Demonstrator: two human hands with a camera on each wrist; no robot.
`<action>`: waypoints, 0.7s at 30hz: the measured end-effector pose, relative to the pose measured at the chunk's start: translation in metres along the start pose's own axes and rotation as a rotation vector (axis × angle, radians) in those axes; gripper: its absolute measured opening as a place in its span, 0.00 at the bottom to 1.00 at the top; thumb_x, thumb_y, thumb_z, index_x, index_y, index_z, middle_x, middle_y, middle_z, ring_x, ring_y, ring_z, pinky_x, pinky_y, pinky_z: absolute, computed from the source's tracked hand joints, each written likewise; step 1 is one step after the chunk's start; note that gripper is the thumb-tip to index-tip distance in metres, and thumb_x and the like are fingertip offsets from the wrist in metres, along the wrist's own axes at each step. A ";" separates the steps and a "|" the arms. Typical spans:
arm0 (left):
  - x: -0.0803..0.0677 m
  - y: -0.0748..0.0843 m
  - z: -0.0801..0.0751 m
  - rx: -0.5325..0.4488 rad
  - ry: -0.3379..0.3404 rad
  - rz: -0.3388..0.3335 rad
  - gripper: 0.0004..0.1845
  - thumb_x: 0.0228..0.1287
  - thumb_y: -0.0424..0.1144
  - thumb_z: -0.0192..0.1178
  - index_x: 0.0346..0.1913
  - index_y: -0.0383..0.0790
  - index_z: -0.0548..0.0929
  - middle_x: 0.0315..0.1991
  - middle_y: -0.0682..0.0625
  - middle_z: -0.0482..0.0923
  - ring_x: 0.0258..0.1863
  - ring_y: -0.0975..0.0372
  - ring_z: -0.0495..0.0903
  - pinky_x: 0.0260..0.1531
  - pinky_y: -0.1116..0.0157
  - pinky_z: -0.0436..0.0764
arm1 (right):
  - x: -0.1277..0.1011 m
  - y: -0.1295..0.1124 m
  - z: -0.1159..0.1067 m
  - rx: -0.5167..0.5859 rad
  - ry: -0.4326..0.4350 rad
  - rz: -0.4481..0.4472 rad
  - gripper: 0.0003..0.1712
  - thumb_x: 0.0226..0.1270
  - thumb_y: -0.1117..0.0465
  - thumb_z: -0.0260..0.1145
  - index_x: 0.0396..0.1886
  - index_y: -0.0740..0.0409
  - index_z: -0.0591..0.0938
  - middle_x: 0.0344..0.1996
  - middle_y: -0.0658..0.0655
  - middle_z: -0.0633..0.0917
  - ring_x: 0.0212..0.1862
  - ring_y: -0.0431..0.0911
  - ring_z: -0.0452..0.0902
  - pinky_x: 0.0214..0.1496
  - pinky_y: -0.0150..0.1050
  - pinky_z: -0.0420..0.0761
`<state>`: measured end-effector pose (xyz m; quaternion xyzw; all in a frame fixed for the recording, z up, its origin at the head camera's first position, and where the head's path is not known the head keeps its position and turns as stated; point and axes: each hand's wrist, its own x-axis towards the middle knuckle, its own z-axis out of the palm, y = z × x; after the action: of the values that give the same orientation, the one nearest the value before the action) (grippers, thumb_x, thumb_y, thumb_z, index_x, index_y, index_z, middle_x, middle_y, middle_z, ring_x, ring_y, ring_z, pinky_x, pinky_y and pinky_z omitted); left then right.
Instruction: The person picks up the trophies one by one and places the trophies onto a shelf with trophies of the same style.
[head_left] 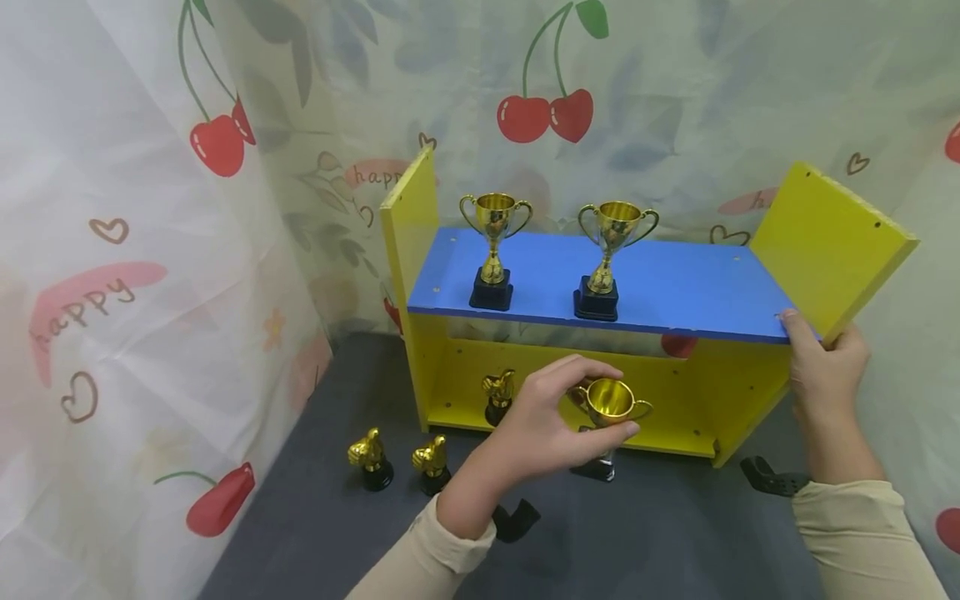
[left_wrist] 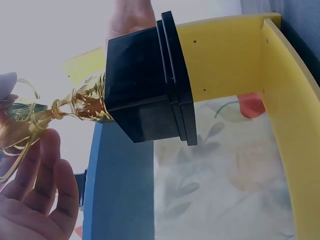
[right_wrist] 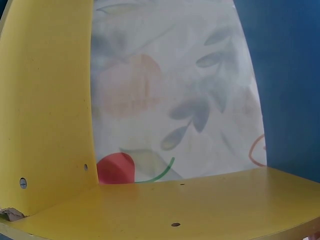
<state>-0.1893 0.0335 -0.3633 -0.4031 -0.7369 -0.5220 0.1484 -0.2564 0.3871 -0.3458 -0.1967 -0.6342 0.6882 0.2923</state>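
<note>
I see the yellow shelf unit [head_left: 825, 233] with its blue shelf board [head_left: 675, 287] standing on the dark grey tabletop [head_left: 315, 517], cherry-print curtain [head_left: 135, 250] hung close on the left and behind. My right hand [head_left: 825, 371] grips the unit's right side panel, fingers curled round its edge. My left hand [head_left: 551, 421] holds a gold trophy cup [head_left: 609, 402] by its bowl, just in front of the lower compartment. I judge this a placing step: next it needs lifting clear of the board's edge and setting beside the two cups [head_left: 495, 250] already there. Three small gold figures [head_left: 431, 462] wait below.
</note>
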 end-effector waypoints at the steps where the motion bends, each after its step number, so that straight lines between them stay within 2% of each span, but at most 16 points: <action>1: 0.002 0.001 0.000 -0.001 -0.004 0.005 0.24 0.63 0.43 0.78 0.60 0.48 0.83 0.52 0.57 0.85 0.46 0.70 0.79 0.47 0.73 0.83 | 0.000 -0.001 0.000 0.001 0.001 0.002 0.13 0.69 0.57 0.74 0.49 0.47 0.82 0.46 0.44 0.78 0.47 0.38 0.73 0.46 0.24 0.74; 12: 0.014 0.004 0.002 -0.012 -0.038 0.057 0.24 0.63 0.41 0.78 0.60 0.46 0.83 0.53 0.54 0.84 0.46 0.70 0.79 0.47 0.75 0.83 | -0.003 -0.004 0.000 -0.013 -0.015 -0.005 0.12 0.70 0.57 0.73 0.49 0.47 0.81 0.45 0.45 0.77 0.46 0.39 0.72 0.41 0.21 0.75; 21: 0.026 0.011 -0.002 -0.001 -0.040 0.101 0.24 0.63 0.40 0.78 0.60 0.44 0.83 0.52 0.54 0.84 0.46 0.69 0.78 0.48 0.76 0.82 | -0.002 -0.003 0.001 -0.018 -0.001 -0.001 0.12 0.69 0.57 0.73 0.48 0.47 0.80 0.46 0.45 0.77 0.47 0.39 0.72 0.44 0.23 0.74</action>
<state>-0.1978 0.0450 -0.3387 -0.4500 -0.7183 -0.5060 0.1595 -0.2553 0.3854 -0.3430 -0.1987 -0.6404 0.6827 0.2904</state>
